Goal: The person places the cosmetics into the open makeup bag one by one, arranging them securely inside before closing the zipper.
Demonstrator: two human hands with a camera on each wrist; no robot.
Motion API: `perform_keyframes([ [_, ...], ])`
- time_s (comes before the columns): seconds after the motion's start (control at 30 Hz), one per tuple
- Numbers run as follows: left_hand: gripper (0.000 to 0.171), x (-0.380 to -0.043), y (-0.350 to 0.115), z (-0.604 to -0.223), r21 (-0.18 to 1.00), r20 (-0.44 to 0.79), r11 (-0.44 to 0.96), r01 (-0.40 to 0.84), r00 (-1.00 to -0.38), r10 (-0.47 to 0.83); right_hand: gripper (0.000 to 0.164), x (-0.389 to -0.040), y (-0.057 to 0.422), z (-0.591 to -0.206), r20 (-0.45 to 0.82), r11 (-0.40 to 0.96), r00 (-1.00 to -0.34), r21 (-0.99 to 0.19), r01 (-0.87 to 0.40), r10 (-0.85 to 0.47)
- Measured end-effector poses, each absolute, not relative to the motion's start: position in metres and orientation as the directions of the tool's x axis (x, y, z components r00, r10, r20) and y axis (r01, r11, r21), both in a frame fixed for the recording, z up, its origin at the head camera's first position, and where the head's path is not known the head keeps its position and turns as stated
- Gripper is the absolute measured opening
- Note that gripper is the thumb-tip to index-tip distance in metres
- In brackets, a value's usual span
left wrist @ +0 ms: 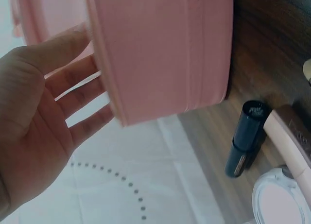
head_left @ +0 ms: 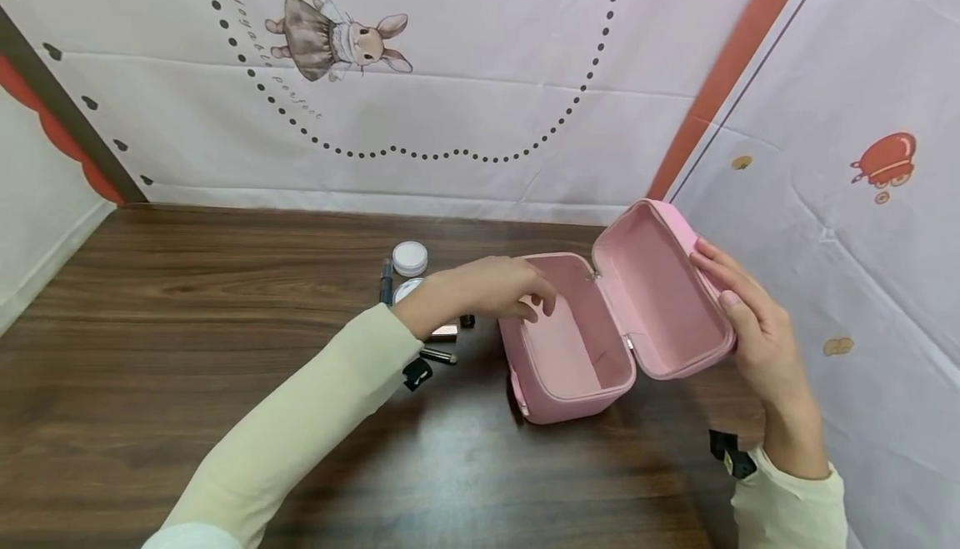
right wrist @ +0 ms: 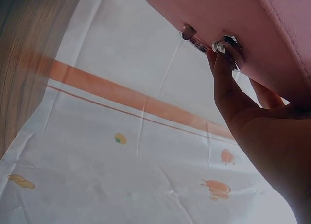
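A pink zip case [head_left: 581, 409] stands on the table with its lid [head_left: 652, 282] swung up to the right; bare lining shows inside. My left hand [head_left: 498, 285] hangs over the opening at the case's left rim, fingers loosely bent and holding nothing. In the left wrist view, its fingers reach past the rim of the pink wall [left wrist: 155, 59]. My right hand [head_left: 765, 336] grips the lid's outer edge, thumb near the front rim. From the right wrist, fingertips touch metal hardware [right wrist: 226, 45] on the lid.
Left of the case lie small cosmetics, partly hidden by my left forearm: a white round jar [head_left: 410, 258], a dark tube [head_left: 386, 282], a black stick [head_left: 438, 356] and a small pinkish-topped box [head_left: 444, 333]. A printed cloth [head_left: 465, 116] hangs behind and on the right.
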State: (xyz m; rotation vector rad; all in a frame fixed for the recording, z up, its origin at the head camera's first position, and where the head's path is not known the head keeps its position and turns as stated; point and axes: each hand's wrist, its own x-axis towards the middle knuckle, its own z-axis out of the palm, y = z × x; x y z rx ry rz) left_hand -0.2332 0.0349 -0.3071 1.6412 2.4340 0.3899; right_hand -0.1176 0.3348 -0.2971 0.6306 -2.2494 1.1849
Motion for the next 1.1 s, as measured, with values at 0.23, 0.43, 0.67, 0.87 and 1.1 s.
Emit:
perform_keyframes([
  [0.23,0.017,-0.233,-0.001,-0.296,0.438,0.141,0.326,0.838,-0.422,0.895,0.038,-0.118,0.337,-0.296,0.622,0.517,-0.766,-0.608,-0.603,-0.161],
  [0.43,0.020,-0.230,-0.034,-0.302,0.476,0.198,0.340,0.811,-0.476,0.857,0.038,-0.120,0.337,-0.296,0.626,0.509,-0.764,-0.611,-0.606,-0.157],
  [0.67,0.024,-0.221,-0.063,-0.322,0.573,0.210,0.352,0.740,-0.548,0.810,0.038,-0.118,0.336,-0.297,0.631,0.503,-0.760,-0.611,-0.611,-0.156],
  [0.87,0.025,-0.216,-0.085,-0.338,0.641,0.164,0.416,0.645,-0.645,0.747,0.038,-0.115,0.335,-0.300,0.632,0.512,-0.763,-0.614,-0.601,-0.138],
  [1.1,0.030,-0.207,-0.111,-0.358,0.675,0.194,0.431,0.599,-0.708,0.679,0.039,-0.116,0.335,-0.301,0.625,0.511,-0.766,-0.615,-0.601,-0.149],
])
